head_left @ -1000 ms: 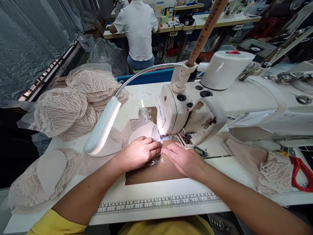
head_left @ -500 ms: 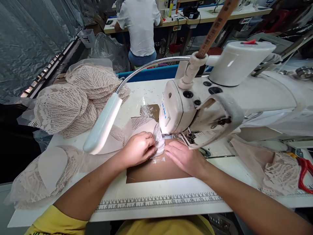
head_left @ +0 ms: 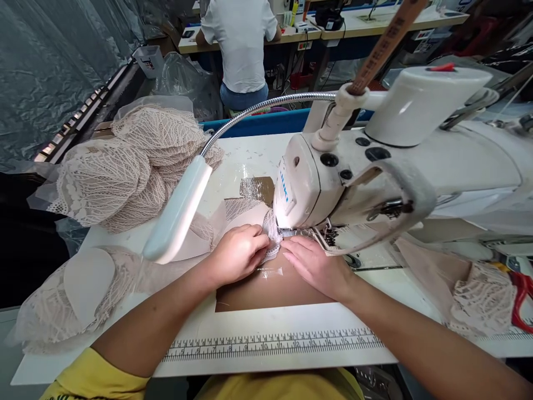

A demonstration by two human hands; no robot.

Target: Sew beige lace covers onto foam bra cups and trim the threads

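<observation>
A pale lace bra cup (head_left: 271, 234) lies at the needle area of a white sewing machine (head_left: 302, 183). My left hand (head_left: 241, 253) is closed on the lace's left edge, thumb and fingers pinched together. Flat beside the presser area, my right hand (head_left: 314, 264) has its fingers stretched out; their tips touch the lace's right edge. Under both hands lies a brown sheet (head_left: 270, 291) with clear tape on it. The needle itself is hidden behind the machine head. More joined lace and smooth cup pieces (head_left: 191, 239) trail to the left of my left hand.
Stacked lace cups (head_left: 120, 166) fill the table's left back. A lamp (head_left: 177, 211) on a bendy metal neck hangs over the left side. At right lie lace pieces (head_left: 483, 297) and red-handled scissors (head_left: 522, 300). A ruler strip (head_left: 270, 345) runs along the front edge. A co-worker (head_left: 241, 50) sits ahead.
The lace edge has shifted slightly up and right toward the needle area, with my left hand moving along. My right hand stays flat nearby. The camera view has shifted a little.
</observation>
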